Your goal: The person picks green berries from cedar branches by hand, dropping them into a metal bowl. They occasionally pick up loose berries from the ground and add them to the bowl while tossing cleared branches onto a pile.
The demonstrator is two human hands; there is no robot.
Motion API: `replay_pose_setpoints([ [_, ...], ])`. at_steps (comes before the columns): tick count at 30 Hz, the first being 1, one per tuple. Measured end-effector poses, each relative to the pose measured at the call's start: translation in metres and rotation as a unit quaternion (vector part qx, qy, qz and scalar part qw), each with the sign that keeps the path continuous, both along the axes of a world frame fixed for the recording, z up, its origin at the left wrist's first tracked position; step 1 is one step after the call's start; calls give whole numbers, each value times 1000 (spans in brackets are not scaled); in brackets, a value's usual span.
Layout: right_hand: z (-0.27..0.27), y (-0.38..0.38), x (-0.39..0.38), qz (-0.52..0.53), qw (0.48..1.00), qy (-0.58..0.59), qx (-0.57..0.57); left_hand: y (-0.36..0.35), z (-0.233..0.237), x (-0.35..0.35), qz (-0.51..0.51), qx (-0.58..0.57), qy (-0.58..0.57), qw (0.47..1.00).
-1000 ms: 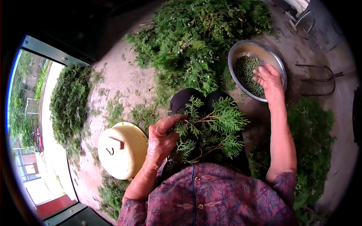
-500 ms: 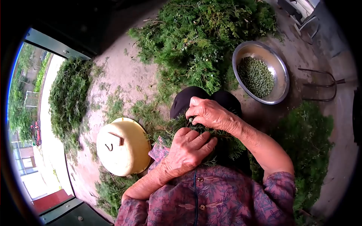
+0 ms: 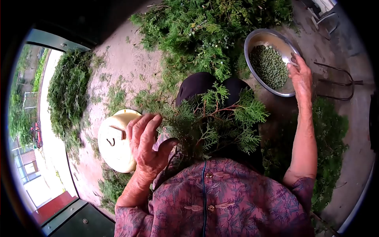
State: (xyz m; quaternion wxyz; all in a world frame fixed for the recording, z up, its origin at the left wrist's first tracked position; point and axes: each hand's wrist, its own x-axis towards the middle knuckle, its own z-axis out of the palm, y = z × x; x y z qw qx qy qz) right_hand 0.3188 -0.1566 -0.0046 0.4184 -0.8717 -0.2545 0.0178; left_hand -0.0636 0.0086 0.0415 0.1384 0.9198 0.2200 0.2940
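Note:
A leafy green branch (image 3: 213, 118) lies over the person's lap, its reddish stem showing. At its left end is my left hand (image 3: 148, 144), fingers spread from the thumb, with the stem running close by the palm side. My right hand (image 3: 301, 77) reaches over the right rim of a metal bowl (image 3: 290, 45), its fingers apart over the inside. Small round green cones (image 3: 270, 67) fill much of the bowl. Nothing shows between the right fingers.
A big heap of green branches (image 3: 197, 35) lies ahead. Another pile (image 3: 70, 93) is at the left, near the doorway. An upturned yellow basin (image 3: 114, 146) sits left of the knees. A metal fork-like frame (image 3: 349, 83) lies right of the bowl.
My right hand has moved from the lap to the bowl. My left hand has shifted left and opened. The branch on the lap is now more fully exposed.

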Motion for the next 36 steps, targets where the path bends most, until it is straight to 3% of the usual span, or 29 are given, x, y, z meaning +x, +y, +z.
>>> replay_pose_setpoints([
  [2, 5, -9, -18, 32, 998, 57, 2, -6, -10, -29, -21, -112, 54, 992],
  [4, 10, -9, -41, 49, 986, 157, 5, -9, -14, -46, -73, -122, 174, 974],
  [5, -1, -13, -46, 98, 990, 98, 2, -13, -21, -52, -83, -146, 183, 969],
  [8, -2, -3, -78, 146, 981, 127, 25, -29, -18, -46, -30, -231, 217, 948],
  [15, 15, 11, -106, 211, 967, 94, 107, -38, -21, -30, 74, -371, 109, 919],
  [18, 25, 7, -109, 183, 966, 102, 150, -38, -13, -30, 151, -602, 3, 784],
  [19, 27, 6, -110, 168, 965, 99, 174, -38, -12, -28, 138, -627, -35, 766],
  [26, 30, 6, -114, 101, 940, 185, 269, -16, -1, -11, 125, -664, -193, 712],
  [29, 29, 9, -119, 137, 945, 117, 274, -13, 4, 3, 112, -645, -232, 720],
  [32, 32, 7, -130, 147, 931, 202, 265, -9, 9, 14, 106, -622, -251, 734],
  [36, 27, 17, -151, 185, 930, 218, 231, 3, 7, 26, 74, -663, -263, 697],
])
